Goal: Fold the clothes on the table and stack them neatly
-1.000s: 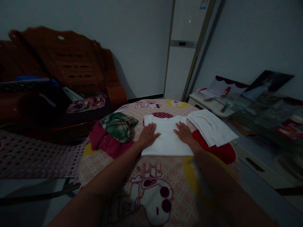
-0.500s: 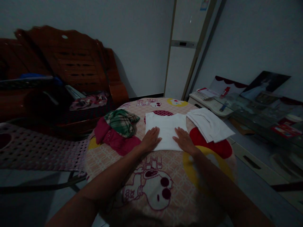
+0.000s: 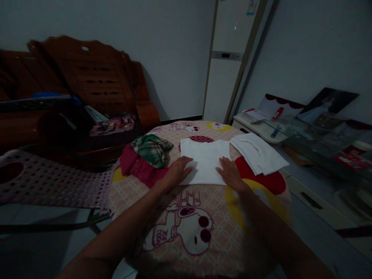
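Note:
A white folded garment [image 3: 205,162], perhaps a shirt, lies flat on a round table with a patterned cloth [image 3: 221,217]. At its left side is my left hand [image 3: 178,170], fingers extended and thumb apart, resting on or just over the edge. My right hand [image 3: 231,173] lies along the opposite edge with its fingers spread. Neither hand grasps anything. To the right sits another folded white garment [image 3: 258,153]. A crumpled magenta garment [image 3: 142,170] and a green plaid cloth [image 3: 154,150] are heaped on the left.
A woven lounge chair [image 3: 66,180] stands against the table's left side, with a wooden bench [image 3: 95,77] behind it. On the right is a glass-topped cabinet [image 3: 308,135] holding papers and small items. A tall white air conditioner [image 3: 222,85] fills the back corner.
My hands have moved apart, from the upper face of the white garment out to its left and right edges. The view has shifted slightly.

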Action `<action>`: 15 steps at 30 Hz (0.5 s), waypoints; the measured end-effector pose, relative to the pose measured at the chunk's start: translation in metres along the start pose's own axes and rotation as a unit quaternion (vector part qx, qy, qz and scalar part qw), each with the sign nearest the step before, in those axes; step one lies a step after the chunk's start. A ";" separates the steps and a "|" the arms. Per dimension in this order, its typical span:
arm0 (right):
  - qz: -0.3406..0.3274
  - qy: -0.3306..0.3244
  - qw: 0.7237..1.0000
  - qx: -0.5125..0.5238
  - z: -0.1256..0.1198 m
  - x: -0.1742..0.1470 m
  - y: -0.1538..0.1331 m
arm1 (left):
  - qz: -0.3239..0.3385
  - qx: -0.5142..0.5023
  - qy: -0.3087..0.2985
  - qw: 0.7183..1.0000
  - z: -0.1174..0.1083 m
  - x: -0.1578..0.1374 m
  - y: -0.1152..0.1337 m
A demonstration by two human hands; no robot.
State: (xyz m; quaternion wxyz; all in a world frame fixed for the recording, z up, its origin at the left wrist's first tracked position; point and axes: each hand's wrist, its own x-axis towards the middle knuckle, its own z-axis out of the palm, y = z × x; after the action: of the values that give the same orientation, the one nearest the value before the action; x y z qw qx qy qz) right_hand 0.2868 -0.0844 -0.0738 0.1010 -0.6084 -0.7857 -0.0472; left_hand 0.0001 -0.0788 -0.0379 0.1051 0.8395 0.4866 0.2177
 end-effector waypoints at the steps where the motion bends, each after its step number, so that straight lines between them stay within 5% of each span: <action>1: -0.004 0.004 1.000 0.006 0.000 0.000 -0.004 | 0.029 0.001 -0.015 0.999 0.007 0.001 0.005; 6: -0.020 -0.018 0.999 0.019 0.001 -0.002 -0.016 | 0.054 0.071 -0.086 0.992 0.041 0.000 0.013; 10: -0.025 -0.012 0.999 0.032 0.005 0.004 -0.009 | 0.057 0.052 -0.092 0.993 0.044 0.010 -0.005; 15: 0.006 0.020 0.998 0.055 0.005 0.037 0.008 | -0.073 0.047 -0.022 0.996 0.025 0.057 -0.043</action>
State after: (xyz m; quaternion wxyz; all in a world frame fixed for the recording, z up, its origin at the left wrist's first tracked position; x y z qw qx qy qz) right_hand 0.2854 -0.0464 -0.0715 0.1502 -0.6056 -0.7813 -0.0154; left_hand 0.0031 -0.0067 -0.0618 0.0917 0.8105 0.5538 0.1672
